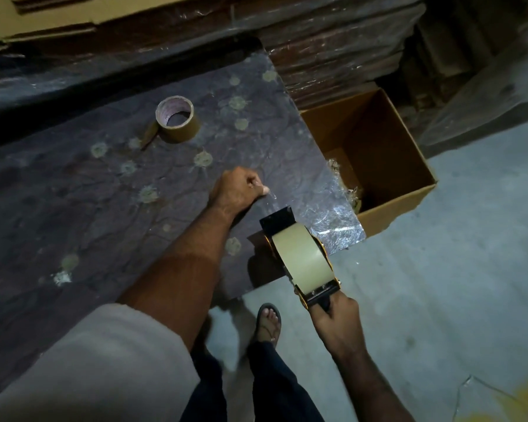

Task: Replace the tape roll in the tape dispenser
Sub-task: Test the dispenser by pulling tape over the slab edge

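Observation:
My right hand (337, 322) grips the handle of a black and orange tape dispenser (316, 292) held at the table's near right corner. A full roll of pale tape (302, 258) sits mounted in it. My left hand (237, 188) is closed just beyond the dispenser's front plate, pinching the clear free end of the tape (270, 197), which stretches from the dispenser to my fingers. A second, nearly used-up brown tape roll (177, 120) lies flat on the table farther back, with a short tail hanging off its left side.
The table (73, 193) has a dark patterned cover under clear plastic. An open cardboard box (393, 190) with crumpled plastic inside stands on the concrete floor to the table's right. Wrapped stacks of flat cardboard (333, 50) rise behind. My sandalled foot (267, 322) is under the table edge.

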### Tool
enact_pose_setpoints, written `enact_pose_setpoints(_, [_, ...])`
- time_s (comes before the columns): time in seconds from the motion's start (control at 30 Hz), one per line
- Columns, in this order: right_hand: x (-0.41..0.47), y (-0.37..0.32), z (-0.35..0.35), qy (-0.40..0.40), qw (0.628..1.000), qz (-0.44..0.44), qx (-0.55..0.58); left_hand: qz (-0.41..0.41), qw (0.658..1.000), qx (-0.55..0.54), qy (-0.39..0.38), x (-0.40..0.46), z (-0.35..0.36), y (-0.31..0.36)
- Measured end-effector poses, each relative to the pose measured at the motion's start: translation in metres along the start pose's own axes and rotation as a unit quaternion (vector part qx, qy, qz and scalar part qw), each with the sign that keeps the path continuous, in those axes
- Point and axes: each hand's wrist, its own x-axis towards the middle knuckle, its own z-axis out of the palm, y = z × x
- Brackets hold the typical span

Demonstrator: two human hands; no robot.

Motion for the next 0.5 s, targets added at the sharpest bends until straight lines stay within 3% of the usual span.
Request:
enact_pose_setpoints(0.13, [-0.001, 0.009, -0.003, -0.010, 1.000, 0.018, 0.004, 0.025, 0.999, 0.027, -0.009, -0.006, 0.004, -0.007])
enact_pose_setpoints(0.33, [0.003, 0.013, -0.008, -0.005, 1.000, 0.028, 0.000, 0.075, 0.994, 0.052, 0.056, -0.016, 0.018, -0.011])
enact_pose_setpoints(0.5, [0.004, 0.012, -0.009, -0.010, 1.000, 0.027, -0.010, -0.007, 0.987, -0.020, 0.159, -0.008, -0.004, -0.032])
